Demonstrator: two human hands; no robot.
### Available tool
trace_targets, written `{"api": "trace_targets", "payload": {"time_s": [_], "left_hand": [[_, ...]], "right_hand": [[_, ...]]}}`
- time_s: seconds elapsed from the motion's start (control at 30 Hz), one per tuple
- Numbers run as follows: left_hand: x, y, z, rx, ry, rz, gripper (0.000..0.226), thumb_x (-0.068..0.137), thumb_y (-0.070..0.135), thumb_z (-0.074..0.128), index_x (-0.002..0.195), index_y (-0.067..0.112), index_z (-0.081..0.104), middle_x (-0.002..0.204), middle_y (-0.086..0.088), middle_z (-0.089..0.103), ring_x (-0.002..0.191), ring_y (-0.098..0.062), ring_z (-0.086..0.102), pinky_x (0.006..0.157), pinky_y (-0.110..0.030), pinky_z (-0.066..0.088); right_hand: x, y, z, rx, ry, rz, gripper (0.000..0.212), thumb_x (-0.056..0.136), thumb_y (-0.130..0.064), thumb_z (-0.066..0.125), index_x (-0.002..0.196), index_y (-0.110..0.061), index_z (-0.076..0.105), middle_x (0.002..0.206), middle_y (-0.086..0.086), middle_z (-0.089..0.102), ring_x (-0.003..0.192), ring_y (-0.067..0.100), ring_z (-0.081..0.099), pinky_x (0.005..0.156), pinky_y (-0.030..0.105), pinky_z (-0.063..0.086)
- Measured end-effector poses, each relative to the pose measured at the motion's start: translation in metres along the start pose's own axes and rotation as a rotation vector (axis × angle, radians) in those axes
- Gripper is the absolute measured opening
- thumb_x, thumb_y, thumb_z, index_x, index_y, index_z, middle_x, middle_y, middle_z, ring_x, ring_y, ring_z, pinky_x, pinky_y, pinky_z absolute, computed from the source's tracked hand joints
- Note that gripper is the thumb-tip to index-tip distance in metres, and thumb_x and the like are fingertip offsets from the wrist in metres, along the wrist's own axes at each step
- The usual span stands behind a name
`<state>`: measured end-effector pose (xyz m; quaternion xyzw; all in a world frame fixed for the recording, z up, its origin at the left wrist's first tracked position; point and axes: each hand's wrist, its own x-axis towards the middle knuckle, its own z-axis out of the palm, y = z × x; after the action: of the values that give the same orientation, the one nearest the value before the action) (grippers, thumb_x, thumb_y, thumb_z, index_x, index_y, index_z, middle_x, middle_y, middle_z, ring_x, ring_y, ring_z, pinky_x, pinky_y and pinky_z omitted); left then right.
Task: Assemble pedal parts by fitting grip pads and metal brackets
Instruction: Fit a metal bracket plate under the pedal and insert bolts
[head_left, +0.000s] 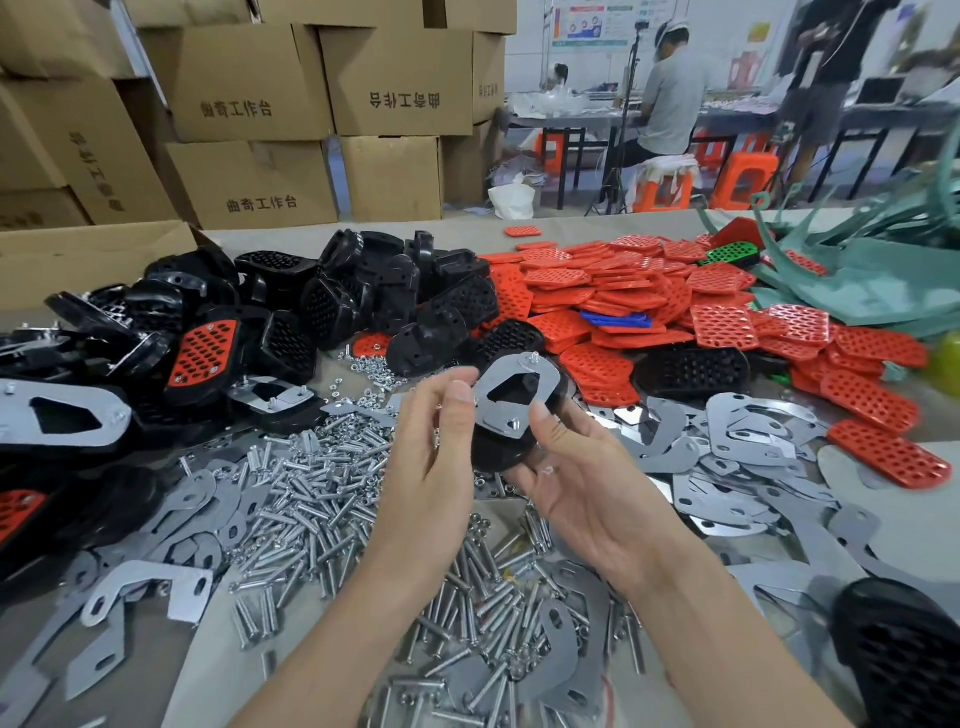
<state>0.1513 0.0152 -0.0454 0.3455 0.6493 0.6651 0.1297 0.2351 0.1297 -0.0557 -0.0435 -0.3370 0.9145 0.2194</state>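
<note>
Head view: both hands meet just above the middle of the tabletop (447, 228), holding one black pedal (496, 454) clear of the parts below. The right hand (582, 483) cradles the pedal from underneath, its fingers curled round the underside and its thumb pressed on the metal bracket (491, 389) that lies flat on the pedal's upturned face. Two threaded ends stick up through the bracket, one at its far end and one near the thumb. The left hand (431, 457) has its fingers curled, with thumb and forefinger pinching the bracket's left edge.

Under the hands lies a heap of silver bolts (311, 493), with small nuts (363, 366) scattered just beyond it. Loose flat brackets (737, 441) are spread to the right and along the near edge. A pile of black pedals (363, 291) fills the far left, one of them fitted with a red pad (205, 353); beside it on the right is a wide heap of red grip pads (623, 291), with a blue piece (618, 318) among them. Green plastic scraps (857, 270) lie at the far right. Another black pedal (904, 654) sits in the near right corner.

Cardboard boxes (249, 78) are stacked behind the tabletop, and a person (670, 98) sits at another table in the background beside orange stools (743, 179).
</note>
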Motion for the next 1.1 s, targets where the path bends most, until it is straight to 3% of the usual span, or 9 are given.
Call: {"api": "trace_targets", "payload": {"time_s": [0.1, 0.2, 0.37, 0.53, 0.67, 0.77, 0.9, 1.0, 1.1], "left_hand": [[-0.0012, 0.0012, 0.0011, -0.026, 0.003, -0.015, 0.030, 0.102, 0.054, 0.036, 0.110, 0.037, 0.059, 0.107, 0.016, 0.070, 0.101, 0.002, 0.065, 0.077, -0.006, 0.045], [0.0009, 0.0006, 0.0003, 0.021, 0.013, 0.012, 0.036, 0.105, 0.056, 0.033, 0.105, 0.038, 0.065, 0.111, 0.010, 0.067, 0.106, -0.001, 0.063, 0.082, -0.012, 0.045], [-0.0013, -0.0003, 0.0005, -0.018, 0.007, -0.012, 0.033, 0.100, 0.057, 0.036, 0.115, 0.036, 0.057, 0.112, 0.012, 0.066, 0.105, 0.002, 0.063, 0.080, -0.006, 0.045], [0.0025, 0.0000, -0.0005, 0.028, 0.013, -0.020, 0.036, 0.101, 0.053, 0.034, 0.100, 0.034, 0.065, 0.113, 0.003, 0.063, 0.100, 0.003, 0.061, 0.077, -0.004, 0.042], [0.0004, 0.0003, 0.0000, 0.009, 0.005, -0.021, 0.034, 0.101, 0.056, 0.034, 0.114, 0.038, 0.059, 0.116, 0.013, 0.064, 0.105, 0.008, 0.061, 0.078, -0.002, 0.042], [-0.0007, 0.0000, 0.0004, 0.013, 0.007, -0.035, 0.034, 0.099, 0.060, 0.033, 0.107, 0.037, 0.057, 0.104, 0.013, 0.066, 0.094, 0.005, 0.062, 0.074, -0.010, 0.046], [0.0034, 0.0000, -0.0018, 0.021, 0.008, -0.043, 0.040, 0.097, 0.061, 0.031, 0.097, 0.041, 0.065, 0.113, 0.006, 0.065, 0.102, -0.001, 0.063, 0.086, -0.024, 0.046], [0.0029, 0.0002, -0.0016, -0.012, 0.002, -0.037, 0.038, 0.099, 0.060, 0.032, 0.109, 0.040, 0.063, 0.111, 0.017, 0.068, 0.104, 0.006, 0.063, 0.085, -0.015, 0.048], [0.0033, -0.0004, -0.0005, -0.031, 0.008, -0.044, 0.040, 0.097, 0.059, 0.034, 0.107, 0.029, 0.058, 0.097, 0.018, 0.069, 0.089, 0.005, 0.065, 0.071, -0.006, 0.046]], "right_hand": [[-0.0002, -0.0019, -0.0005, -0.013, 0.001, -0.004, 0.047, 0.095, -0.011, 0.065, 0.140, -0.002, 0.056, 0.137, 0.020, 0.066, 0.124, 0.031, 0.067, 0.092, 0.036, 0.060], [-0.0009, -0.0021, -0.0005, -0.025, 0.011, 0.006, 0.049, 0.094, -0.011, 0.068, 0.140, -0.002, 0.057, 0.137, 0.021, 0.066, 0.125, 0.032, 0.067, 0.092, 0.035, 0.060], [-0.0002, -0.0009, 0.0006, -0.007, 0.008, 0.013, 0.048, 0.095, -0.011, 0.066, 0.141, -0.002, 0.056, 0.136, 0.020, 0.067, 0.124, 0.031, 0.067, 0.090, 0.034, 0.060], [-0.0018, -0.0013, 0.0009, -0.049, 0.020, 0.023, 0.050, 0.093, -0.011, 0.068, 0.141, -0.003, 0.056, 0.137, 0.021, 0.066, 0.125, 0.031, 0.066, 0.095, 0.037, 0.059], [-0.0026, -0.0016, 0.0041, -0.019, 0.025, 0.033, 0.051, 0.095, -0.009, 0.065, 0.144, -0.002, 0.053, 0.137, 0.020, 0.066, 0.125, 0.031, 0.066, 0.093, 0.036, 0.060], [-0.0028, -0.0033, 0.0053, -0.021, 0.038, 0.034, 0.052, 0.094, -0.009, 0.064, 0.144, -0.001, 0.052, 0.137, 0.020, 0.066, 0.126, 0.032, 0.066, 0.093, 0.037, 0.060], [-0.0039, -0.0032, 0.0060, -0.046, 0.056, 0.042, 0.050, 0.095, -0.009, 0.063, 0.143, 0.000, 0.052, 0.135, 0.021, 0.067, 0.124, 0.032, 0.067, 0.089, 0.035, 0.061], [-0.0041, -0.0034, 0.0080, -0.030, 0.051, 0.036, 0.048, 0.096, -0.009, 0.061, 0.143, 0.000, 0.054, 0.136, 0.020, 0.067, 0.124, 0.031, 0.067, 0.089, 0.034, 0.061], [-0.0044, -0.0044, 0.0082, -0.021, 0.052, 0.034, 0.046, 0.097, -0.008, 0.060, 0.141, 0.000, 0.054, 0.134, 0.020, 0.068, 0.123, 0.031, 0.068, 0.088, 0.035, 0.062]]}}
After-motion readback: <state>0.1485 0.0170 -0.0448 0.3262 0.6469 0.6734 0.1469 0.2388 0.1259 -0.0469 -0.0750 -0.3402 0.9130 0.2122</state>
